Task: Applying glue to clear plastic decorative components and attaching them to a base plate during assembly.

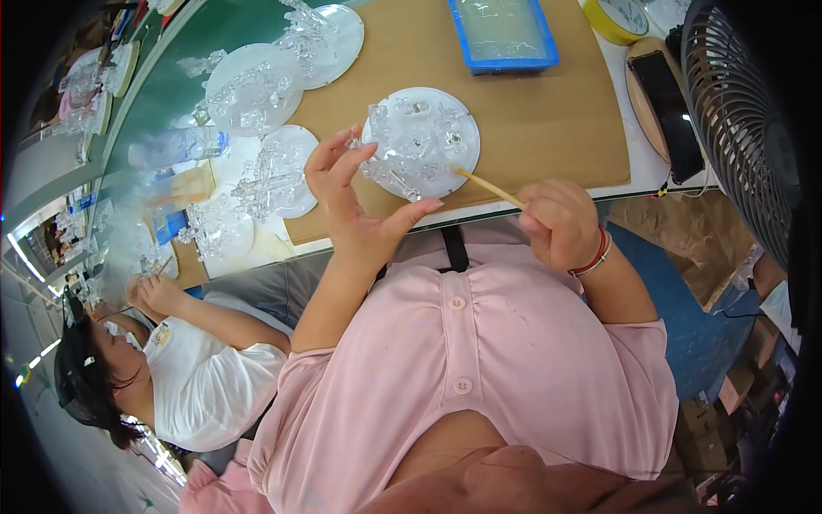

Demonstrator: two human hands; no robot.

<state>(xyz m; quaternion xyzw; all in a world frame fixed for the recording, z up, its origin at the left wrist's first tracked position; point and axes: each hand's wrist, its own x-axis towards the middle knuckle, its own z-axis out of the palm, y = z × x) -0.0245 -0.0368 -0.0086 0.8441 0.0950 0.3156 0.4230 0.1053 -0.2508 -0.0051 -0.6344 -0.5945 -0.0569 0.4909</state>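
A round white disc (401, 101) with clear plastic pieces standing on it lies at the middle of the brown board. At the disc's near left edge is my left hand (355, 193), its thumb and fingers spread wide apart. Its fingertips are close to a clear piece (377, 164) at the rim; whether they touch it I cannot tell. My right hand (561, 221) is closed round a thin wooden stick (495, 190). The stick's tip meets the disc's right side, among the clear pieces.
A blue tray (514, 63) holding something pale and translucent stands at the back. More discs (321, 73) with clear parts stand to the left, beside a plastic bottle (175, 146). A phone (668, 111), yellow tape roll (618, 19) and fan (741, 120) are at right. Another person (214, 368) works at left.
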